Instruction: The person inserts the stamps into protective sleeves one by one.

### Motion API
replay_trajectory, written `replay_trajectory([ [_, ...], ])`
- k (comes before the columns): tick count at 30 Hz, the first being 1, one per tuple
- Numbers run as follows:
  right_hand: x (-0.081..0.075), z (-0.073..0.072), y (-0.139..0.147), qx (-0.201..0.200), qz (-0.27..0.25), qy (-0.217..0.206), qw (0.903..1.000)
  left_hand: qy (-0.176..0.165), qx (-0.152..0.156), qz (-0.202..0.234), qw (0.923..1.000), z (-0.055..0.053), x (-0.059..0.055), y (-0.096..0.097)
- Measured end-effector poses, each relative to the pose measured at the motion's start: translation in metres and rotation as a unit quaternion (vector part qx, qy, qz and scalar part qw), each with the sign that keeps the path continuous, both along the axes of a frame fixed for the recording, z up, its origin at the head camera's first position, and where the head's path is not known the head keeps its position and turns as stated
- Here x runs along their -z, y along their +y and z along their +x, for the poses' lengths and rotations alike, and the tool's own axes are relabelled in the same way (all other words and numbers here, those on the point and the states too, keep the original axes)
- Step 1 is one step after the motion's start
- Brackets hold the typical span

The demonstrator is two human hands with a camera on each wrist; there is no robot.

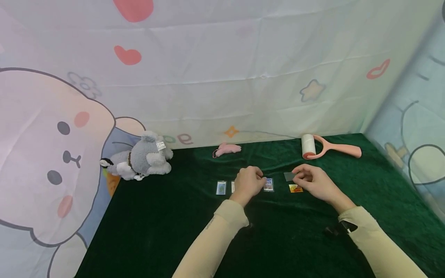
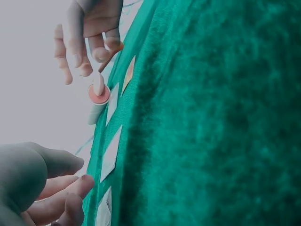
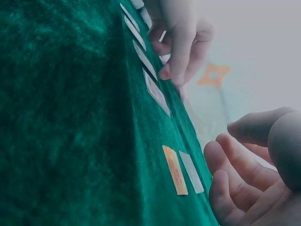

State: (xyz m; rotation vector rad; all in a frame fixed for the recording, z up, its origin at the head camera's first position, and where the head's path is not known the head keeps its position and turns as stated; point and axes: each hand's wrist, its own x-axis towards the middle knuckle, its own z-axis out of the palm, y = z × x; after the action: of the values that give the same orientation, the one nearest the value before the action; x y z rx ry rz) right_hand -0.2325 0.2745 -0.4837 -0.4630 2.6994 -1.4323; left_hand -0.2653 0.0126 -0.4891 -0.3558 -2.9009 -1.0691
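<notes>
Several small cards lie in a row on the dark green cloth, among them a blue card (image 1: 221,188) at the left and a purplish card (image 1: 269,184) near the middle. My left hand (image 1: 248,181) hovers over this row, partly covering it, its fingers loosely bent and holding nothing in the left wrist view. To the right are an orange-yellow card (image 1: 295,188) and, just behind it, a translucent sleeve-like rectangle (image 1: 288,176). Beside these two is my right hand (image 1: 314,181). Its thumb and fingers stand apart with nothing between them in the right wrist view.
A peach-handled lint roller (image 1: 333,148) lies at the back right. Near the back edge sits a small pink plush (image 1: 227,149) with a loop. The grey plush toy (image 1: 147,158) lies on its side at the back left. A printed curtain (image 1: 215,96) hangs behind the green cloth (image 1: 167,231).
</notes>
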Motion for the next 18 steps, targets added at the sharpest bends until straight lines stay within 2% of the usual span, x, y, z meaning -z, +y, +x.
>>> replay_trajectory([
  [5, 0.002, 0.001, 0.002, 0.012, 0.012, -0.010, 0.9998, -0.007, 0.023, 0.041, 0.9989, 0.001, -0.002, 0.002],
  [12, 0.010, -0.002, 0.006, 0.014, 0.018, -0.060, 0.9979, -0.003, 0.071, 0.097, 0.9927, 0.001, -0.006, 0.008],
  [18, 0.016, -0.004, 0.008, 0.017, 0.025, -0.070, 0.9971, -0.007, 0.079, 0.132, 0.9880, -0.001, -0.004, 0.016],
])
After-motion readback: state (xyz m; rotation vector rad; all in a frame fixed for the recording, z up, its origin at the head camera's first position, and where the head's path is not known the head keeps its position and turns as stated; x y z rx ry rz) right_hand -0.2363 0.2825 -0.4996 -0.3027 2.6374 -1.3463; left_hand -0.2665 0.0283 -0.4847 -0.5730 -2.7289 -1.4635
